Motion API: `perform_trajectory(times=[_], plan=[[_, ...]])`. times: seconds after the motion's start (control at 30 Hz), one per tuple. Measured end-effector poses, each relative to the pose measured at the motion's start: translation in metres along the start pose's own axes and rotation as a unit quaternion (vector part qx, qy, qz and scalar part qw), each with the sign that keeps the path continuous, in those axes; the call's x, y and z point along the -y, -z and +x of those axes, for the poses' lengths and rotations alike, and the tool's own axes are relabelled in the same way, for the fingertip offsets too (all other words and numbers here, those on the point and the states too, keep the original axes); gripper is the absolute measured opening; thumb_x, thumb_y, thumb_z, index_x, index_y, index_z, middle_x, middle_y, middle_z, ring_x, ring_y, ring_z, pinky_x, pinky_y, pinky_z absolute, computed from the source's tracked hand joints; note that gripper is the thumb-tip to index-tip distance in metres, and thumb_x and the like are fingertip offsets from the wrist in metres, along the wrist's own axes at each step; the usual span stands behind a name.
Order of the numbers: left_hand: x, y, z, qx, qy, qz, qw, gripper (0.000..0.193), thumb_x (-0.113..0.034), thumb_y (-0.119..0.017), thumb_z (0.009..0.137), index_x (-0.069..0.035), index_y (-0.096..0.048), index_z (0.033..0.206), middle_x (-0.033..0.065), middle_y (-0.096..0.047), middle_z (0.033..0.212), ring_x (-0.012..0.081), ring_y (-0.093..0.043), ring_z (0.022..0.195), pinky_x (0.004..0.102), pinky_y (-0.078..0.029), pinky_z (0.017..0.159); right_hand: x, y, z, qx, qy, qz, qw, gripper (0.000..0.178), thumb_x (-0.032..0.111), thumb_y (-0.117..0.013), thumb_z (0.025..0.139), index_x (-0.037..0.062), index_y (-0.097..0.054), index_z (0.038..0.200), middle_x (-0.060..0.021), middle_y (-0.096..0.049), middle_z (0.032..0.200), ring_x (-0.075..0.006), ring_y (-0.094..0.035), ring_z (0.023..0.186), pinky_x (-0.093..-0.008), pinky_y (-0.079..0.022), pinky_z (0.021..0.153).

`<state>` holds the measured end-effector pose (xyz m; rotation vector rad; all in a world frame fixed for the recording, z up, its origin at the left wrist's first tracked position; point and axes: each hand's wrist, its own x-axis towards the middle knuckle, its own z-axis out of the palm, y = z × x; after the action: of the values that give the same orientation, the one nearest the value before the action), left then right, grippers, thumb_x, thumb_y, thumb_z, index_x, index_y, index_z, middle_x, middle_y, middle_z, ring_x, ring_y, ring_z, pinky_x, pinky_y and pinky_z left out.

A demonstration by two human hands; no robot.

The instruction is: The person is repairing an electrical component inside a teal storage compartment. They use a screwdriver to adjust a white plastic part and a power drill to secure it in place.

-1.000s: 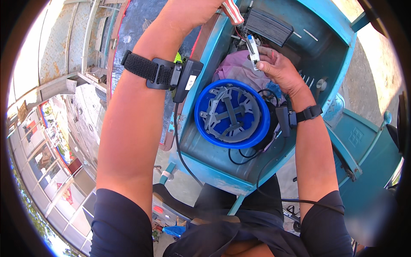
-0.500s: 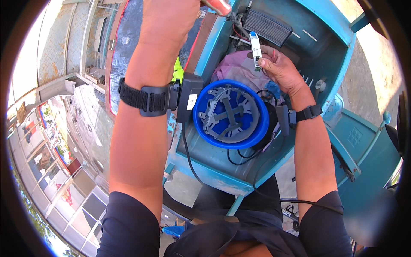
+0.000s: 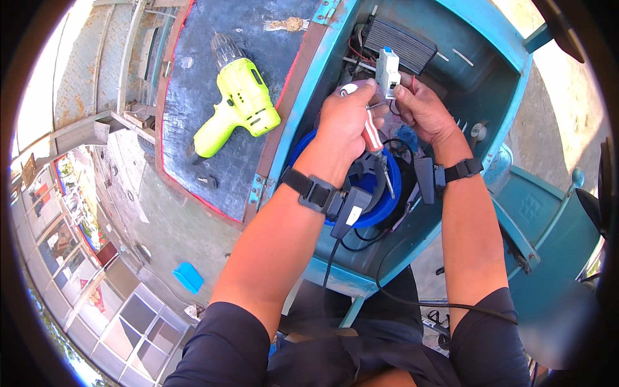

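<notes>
My left hand is wrapped round a screwdriver with a red-and-white handle. Its metal shaft points down and away from the fingers, over the blue hard hat. The left fingertips are close beside a small white circuit breaker with a blue part on top; whether they touch it, I cannot tell. My right hand pinches that breaker from the right, thumb on its near side. Beneath both hands is the teal metal box, where the hard hat lies upside down, partly covered by my left arm.
A yellow-green cordless drill lies on the dark board left of the box. Within the box are a black finned unit and cables. A bright blue object lies at lower left. Wrist straps with cables are on both forearms.
My left hand has come down and right from the top, bringing the screwdriver, whose shaft has swung from the breaker to point nearer me. The drill is now uncovered. The right hand barely shifted.
</notes>
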<state>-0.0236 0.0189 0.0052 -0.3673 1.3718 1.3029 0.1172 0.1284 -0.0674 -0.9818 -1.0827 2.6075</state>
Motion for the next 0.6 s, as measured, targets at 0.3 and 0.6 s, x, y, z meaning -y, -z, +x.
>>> perform_trajectory(times=[0.3, 0.6], plan=[[0.016, 0.017, 0.030, 0.144, 0.029, -0.126, 0.981, 0.023, -0.019, -0.067, 0.100, -0.003, -0.065, 0.117, 0.0093, -0.070, 0.101, 0.0218, -0.069, 0.091, 0.0325, -0.054, 0.065, 0.012, -0.008, -0.007, 0.005, -0.027, -0.097, 0.995, 0.070, 0.048, -0.080, 0.089, 0.0051, -0.057, 0.139, 0.0021, -0.067, 0.090, -0.0025, -0.047, 0.064, -0.0190, -0.034, 0.054], [0.018, 0.011, 0.036, 0.128, -0.028, -0.177, 0.976, 0.035, -0.011, -0.069, 0.097, -0.008, -0.058, 0.130, 0.0096, -0.070, 0.110, 0.0223, -0.068, 0.092, 0.0347, -0.054, 0.070, 0.014, -0.017, -0.017, -0.182, 0.053, -0.146, 0.971, 0.034, 0.023, -0.067, 0.100, -0.0007, -0.069, 0.124, -0.0023, -0.067, 0.084, -0.0097, -0.061, 0.074, -0.0268, -0.050, 0.066]])
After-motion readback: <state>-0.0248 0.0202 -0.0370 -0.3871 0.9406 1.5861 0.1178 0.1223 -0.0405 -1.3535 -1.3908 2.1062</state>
